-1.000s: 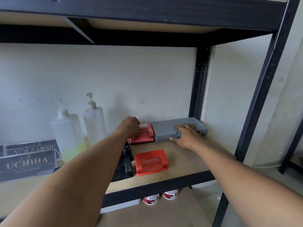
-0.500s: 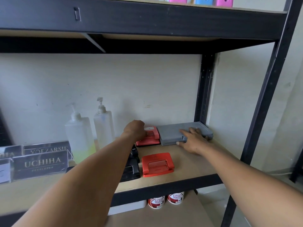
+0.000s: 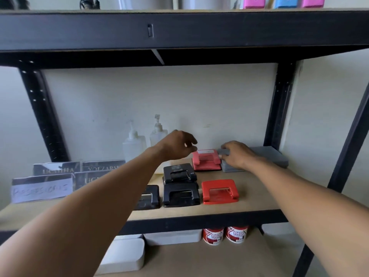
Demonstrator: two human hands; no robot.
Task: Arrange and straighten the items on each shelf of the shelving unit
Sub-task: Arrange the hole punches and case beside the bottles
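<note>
On the middle shelf a grey flat case lies at the back right. My right hand rests on its left end, with the fingers curled over that edge. Next to the case sits a red hole punch. My left hand hovers just above and left of it, fingers loosely curled, holding nothing. A second red hole punch stands near the front edge. Three black hole punches sit to its left.
Two clear pump bottles stand against the back wall. Dark name plates and a paper-covered sign fill the left side. Red-and-white tubs and white boxes sit on the shelf below. A black upright bounds the right.
My left hand has lifted off the rear red hole punch. My right hand slid left along the grey case to its left end. The camera view shifted left and up.
</note>
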